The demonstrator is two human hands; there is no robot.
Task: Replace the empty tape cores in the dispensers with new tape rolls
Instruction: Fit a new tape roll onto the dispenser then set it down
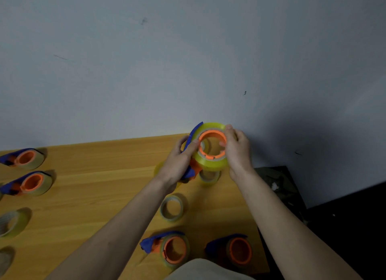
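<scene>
— Fingers of both hands: how are they placed?

— Fingers of the left hand are curled round the blue handle of a dispenser, which is held up above the table. Those of the right hand are closed on the right rim of a yellow roll, with the thumb pressed at the orange hub.

— Where is the roll seated?

— It is fitted round the orange hub of the held dispenser, with its open centre turned toward the camera. Whether it is pushed fully home cannot be told.

— What is laid on the table?

— A thin core is seen lying flat beneath the forearms, and another ring is partly hidden just under the held roll. Two dispensers, near one and right one, are set at the near edge, each with an orange hub. Two more, far one and lower one, are placed at the left. A loose roll is laid at the left edge, blurred. A grey wall is seen behind the table.
</scene>
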